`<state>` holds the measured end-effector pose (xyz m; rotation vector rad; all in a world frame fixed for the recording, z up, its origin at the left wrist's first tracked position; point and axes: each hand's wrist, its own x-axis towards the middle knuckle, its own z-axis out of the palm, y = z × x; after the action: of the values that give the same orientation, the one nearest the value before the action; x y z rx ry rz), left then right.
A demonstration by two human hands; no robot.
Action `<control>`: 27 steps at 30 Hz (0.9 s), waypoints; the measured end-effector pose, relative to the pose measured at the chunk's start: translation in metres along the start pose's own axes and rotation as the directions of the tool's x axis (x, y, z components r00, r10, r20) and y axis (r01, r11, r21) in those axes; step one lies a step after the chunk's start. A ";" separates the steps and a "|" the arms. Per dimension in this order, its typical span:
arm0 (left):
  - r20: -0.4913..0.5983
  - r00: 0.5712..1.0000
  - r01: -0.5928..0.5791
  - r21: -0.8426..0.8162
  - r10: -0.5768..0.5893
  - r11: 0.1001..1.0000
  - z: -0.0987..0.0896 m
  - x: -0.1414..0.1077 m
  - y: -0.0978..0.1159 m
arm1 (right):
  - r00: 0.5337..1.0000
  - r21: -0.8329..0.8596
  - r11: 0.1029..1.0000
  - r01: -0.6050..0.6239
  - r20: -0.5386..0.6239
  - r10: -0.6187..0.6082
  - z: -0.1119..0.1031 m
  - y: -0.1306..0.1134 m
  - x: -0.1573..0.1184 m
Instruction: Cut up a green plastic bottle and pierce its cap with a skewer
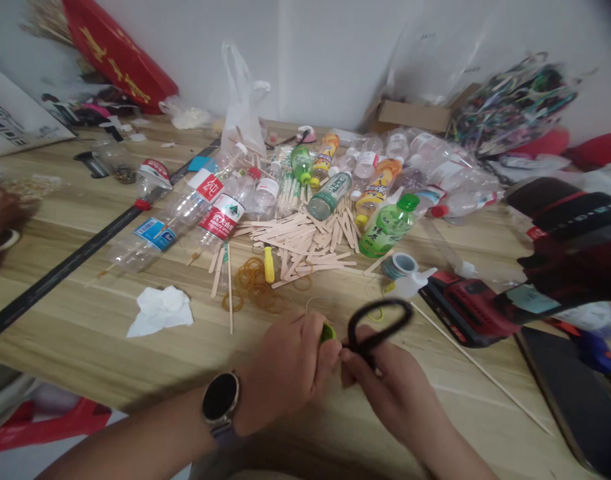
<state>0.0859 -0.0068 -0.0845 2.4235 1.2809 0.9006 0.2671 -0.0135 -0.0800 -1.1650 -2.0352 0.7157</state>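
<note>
Yellow-green cap-like piece (327, 332) is pinched by fingers of the left hand (290, 357), black-looped scissors (365, 346) by the right hand (398, 383); work seems unfinished, though any cut is hidden.

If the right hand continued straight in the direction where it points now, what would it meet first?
Probably the left hand, which holds a small green piece just ahead of the right hand; the depth between them is unclear.

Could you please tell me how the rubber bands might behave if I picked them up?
The rubber bands would probably be floppy, lying in loose loops. They look thin, so likely light. Since they overlap, several may lift together.
</note>
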 end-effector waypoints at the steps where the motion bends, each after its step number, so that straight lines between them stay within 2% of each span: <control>1: 0.005 0.996 -0.094 0.006 0.094 0.996 0.000 0.000 -0.005 | 0.978 0.182 0.969 -0.166 0.160 0.137 -0.001 0.000 0.001; 2: -0.003 0.982 -0.189 -0.013 0.188 0.982 0.000 0.000 -0.010 | 0.918 0.332 0.882 -0.333 0.329 0.223 -0.002 0.000 0.002; 3: -0.029 0.963 -0.268 -0.043 0.267 0.962 0.000 0.001 -0.014 | 0.847 0.434 0.769 -0.469 0.468 0.253 -0.002 0.000 0.002; 4: -0.062 0.947 -0.318 -0.066 0.314 0.946 0.000 0.001 -0.016 | 0.799 0.490 0.680 -0.545 0.549 0.245 -0.001 0.000 0.002; 5: -0.090 0.942 -0.331 -0.070 0.325 0.941 0.000 0.001 -0.017 | 0.794 0.512 0.655 -0.556 0.561 0.235 0.000 0.001 0.002; 6: -0.100 0.949 -0.305 -0.056 0.299 0.951 0.000 0.001 -0.016 | 0.840 0.495 0.719 -0.487 0.490 0.233 0.001 0.002 0.001; 7: -0.088 0.966 -0.248 -0.032 0.245 0.968 0.001 0.001 -0.013 | 0.913 0.426 0.832 -0.355 0.347 0.212 0.003 0.003 0.000; 8: -0.066 0.983 -0.175 -0.010 0.174 0.985 0.001 0.001 -0.009 | 0.973 0.299 0.933 -0.202 0.172 0.155 0.004 0.004 -0.002; 9: -0.040 0.995 -0.091 -0.003 0.091 0.996 0.001 0.001 -0.005 | 0.998 0.133 0.989 -0.060 0.008 0.059 0.006 0.006 -0.004; 10: -0.011 1.000 -0.007 -0.017 0.007 1.000 0.001 0.000 0.000 | 0.991 -0.026 0.998 0.056 -0.118 -0.058 0.007 0.008 -0.006; 11: 0.010 0.998 0.066 -0.051 -0.066 0.997 0.001 0.000 0.005 | 0.966 -0.153 0.978 0.144 -0.193 -0.173 0.008 0.010 -0.008; 13: 0.052 0.983 0.182 -0.142 -0.176 0.973 0.000 0.001 0.012 | 0.909 -0.299 0.914 0.276 -0.229 -0.349 0.009 0.014 -0.011; 14: 0.069 0.975 0.219 -0.173 -0.210 0.960 0.000 0.001 0.015 | 0.893 -0.338 0.892 0.300 -0.231 -0.387 0.009 0.015 -0.012; 15: 0.079 0.971 0.235 -0.178 -0.224 0.955 -0.001 0.002 0.016 | 0.898 -0.343 0.895 0.284 -0.231 -0.374 0.008 0.015 -0.012; 16: 0.081 0.972 0.232 -0.158 -0.221 0.960 -0.001 0.002 0.015 | 0.920 -0.320 0.917 0.237 -0.229 -0.317 0.008 0.015 -0.012; 18: 0.081 0.984 0.164 -0.066 -0.159 0.984 -0.002 0.004 0.011 | 0.978 -0.175 0.981 0.089 -0.170 -0.120 0.007 0.012 -0.009; 20: 0.082 0.996 0.026 0.026 -0.028 0.999 -0.001 0.004 0.003 | 0.995 0.077 0.993 -0.095 -0.004 0.096 0.006 0.007 -0.005; 21: 0.087 0.995 -0.043 0.052 0.039 0.998 -0.001 0.005 -0.001 | 0.978 0.218 0.956 -0.197 0.106 0.178 0.005 0.005 -0.003; 23: 0.084 0.987 -0.142 0.064 0.137 0.988 0.000 0.005 -0.008 | 0.905 0.459 0.787 -0.412 0.309 0.293 0.006 0.003 -0.001; 25: 0.071 0.982 -0.176 0.043 0.173 0.983 -0.001 0.005 -0.011 | 0.844 0.570 0.626 -0.532 0.418 0.337 0.007 0.002 -0.001; 27: 0.059 0.986 -0.154 -0.001 0.154 0.988 -0.004 0.005 -0.009 | 0.817 0.611 0.544 -0.575 0.464 0.342 0.008 0.003 -0.002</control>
<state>0.0794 0.0025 -0.0839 2.5606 1.0876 0.8583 0.2634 -0.0152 -0.0875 -1.1222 -1.3348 1.8833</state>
